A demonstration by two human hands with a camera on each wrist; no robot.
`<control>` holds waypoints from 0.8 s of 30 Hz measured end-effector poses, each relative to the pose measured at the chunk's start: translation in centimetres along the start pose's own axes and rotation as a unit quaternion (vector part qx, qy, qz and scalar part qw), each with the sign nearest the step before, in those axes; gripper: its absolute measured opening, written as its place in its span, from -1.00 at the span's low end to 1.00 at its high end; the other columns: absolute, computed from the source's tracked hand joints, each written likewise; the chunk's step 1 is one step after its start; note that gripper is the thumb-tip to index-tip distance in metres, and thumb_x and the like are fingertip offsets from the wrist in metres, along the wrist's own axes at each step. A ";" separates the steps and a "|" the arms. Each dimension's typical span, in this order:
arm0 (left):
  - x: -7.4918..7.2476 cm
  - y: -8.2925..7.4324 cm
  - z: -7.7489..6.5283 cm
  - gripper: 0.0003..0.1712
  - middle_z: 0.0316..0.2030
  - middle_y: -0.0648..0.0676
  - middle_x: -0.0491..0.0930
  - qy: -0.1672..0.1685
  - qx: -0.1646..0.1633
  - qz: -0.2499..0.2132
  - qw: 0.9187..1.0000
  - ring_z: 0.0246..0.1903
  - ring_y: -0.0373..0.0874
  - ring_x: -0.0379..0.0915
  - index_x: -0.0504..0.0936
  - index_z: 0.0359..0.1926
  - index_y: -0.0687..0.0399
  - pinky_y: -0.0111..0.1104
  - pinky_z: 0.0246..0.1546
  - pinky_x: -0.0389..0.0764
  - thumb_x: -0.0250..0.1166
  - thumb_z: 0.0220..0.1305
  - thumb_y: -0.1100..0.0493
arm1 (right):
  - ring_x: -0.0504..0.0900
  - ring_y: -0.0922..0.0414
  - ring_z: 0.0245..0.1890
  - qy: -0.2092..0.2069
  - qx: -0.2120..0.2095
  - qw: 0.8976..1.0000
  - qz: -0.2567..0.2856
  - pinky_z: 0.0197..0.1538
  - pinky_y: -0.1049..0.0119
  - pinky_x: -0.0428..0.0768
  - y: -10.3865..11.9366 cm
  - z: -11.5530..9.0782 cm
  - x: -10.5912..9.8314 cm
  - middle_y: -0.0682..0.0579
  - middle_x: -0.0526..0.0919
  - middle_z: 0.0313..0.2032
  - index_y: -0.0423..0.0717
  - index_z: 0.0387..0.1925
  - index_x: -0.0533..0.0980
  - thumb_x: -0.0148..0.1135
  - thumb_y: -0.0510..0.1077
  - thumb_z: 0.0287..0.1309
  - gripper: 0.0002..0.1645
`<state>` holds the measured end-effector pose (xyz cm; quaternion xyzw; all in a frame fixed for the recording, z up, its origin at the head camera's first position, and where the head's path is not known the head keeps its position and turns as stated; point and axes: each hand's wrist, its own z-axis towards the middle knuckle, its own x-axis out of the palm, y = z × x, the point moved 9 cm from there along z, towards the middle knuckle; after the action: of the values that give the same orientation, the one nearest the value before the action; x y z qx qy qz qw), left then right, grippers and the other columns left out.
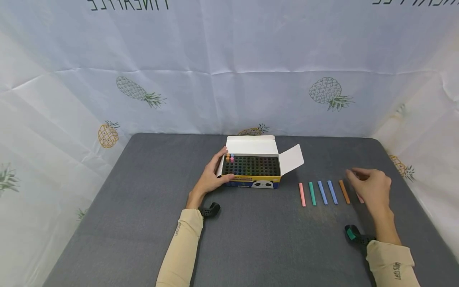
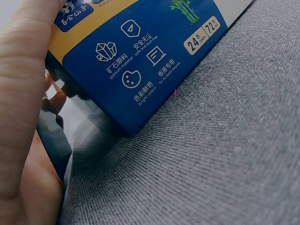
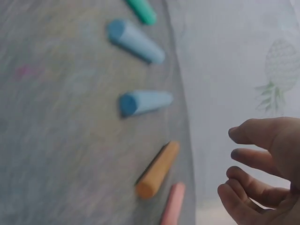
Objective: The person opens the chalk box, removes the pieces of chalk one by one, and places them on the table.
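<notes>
My left hand [image 1: 210, 177] grips the left end of an open chalk box [image 1: 263, 184], thumb at its front and fingers along its side. In the left wrist view, the box's blue printed face [image 2: 136, 70] fills the top, with part of the hand at left. My right hand [image 1: 373, 189] hovers over the right end of a row of chalks, fingers loosely bent and holding nothing. Beneath it lies a pink chalk [image 3: 174, 204], partly hidden in the head view. Left of that are an orange chalk [image 1: 344, 192], two blue chalks [image 1: 332, 192], a green chalk [image 1: 312, 193] and another pink chalk [image 1: 302, 194].
The box's white lid [image 1: 251, 144] stands raised and its side flap [image 1: 291, 159] sticks out to the right. Several chalks [image 1: 230, 158] fill holes at the back left of its black holder [image 1: 254, 165]. A pineapple-print curtain [image 1: 215, 99] hangs behind the grey table [image 1: 258, 239].
</notes>
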<state>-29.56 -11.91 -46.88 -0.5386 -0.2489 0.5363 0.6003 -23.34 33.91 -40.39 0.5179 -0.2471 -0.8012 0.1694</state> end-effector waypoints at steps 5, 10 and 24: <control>0.0 0.0 0.1 0.06 0.66 0.00 -0.10 -0.002 0.000 0.007 1.000 0.66 -0.02 -0.21 0.16 0.58 -0.17 0.07 0.61 0.03 0.42 0.20 -0.34 | 0.28 0.80 -0.62 -0.036 -0.018 0.998 0.039 -0.02 0.03 0.53 2.1 0.4 -0.7 -0.35 0.78 -0.38 -0.35 -0.10 0.74 0.36 -0.12 0.27 -0.66; 0.0 -0.1 0.0 0.06 0.66 0.01 -0.09 -0.002 -0.001 0.005 1.000 0.66 -0.02 -0.21 0.16 0.58 -0.14 0.06 0.61 0.03 0.43 0.21 -0.32 | 0.41 0.80 -0.49 -0.070 -0.039 0.992 0.100 -0.18 0.69 0.45 4.5 0.5 -1.2 0.52 0.62 -0.41 -0.28 -0.15 0.77 0.45 -0.18 0.19 -0.75; 0.0 0.0 0.0 0.06 0.65 -0.05 -0.07 -0.003 -0.012 0.004 1.000 0.66 -0.07 -0.20 0.15 0.58 -0.19 0.04 0.62 0.01 0.44 0.19 -0.31 | 0.62 0.57 -0.25 -0.047 -0.081 0.966 0.243 -0.01 0.77 0.53 11.9 0.7 0.5 0.50 0.61 -0.28 -0.30 -0.11 0.75 0.44 -0.35 0.15 -0.76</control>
<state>-29.60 -11.95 -46.88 -0.5450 -0.2548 0.5375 0.5909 -23.95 24.04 -33.69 0.3888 -0.3074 -0.7769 0.3882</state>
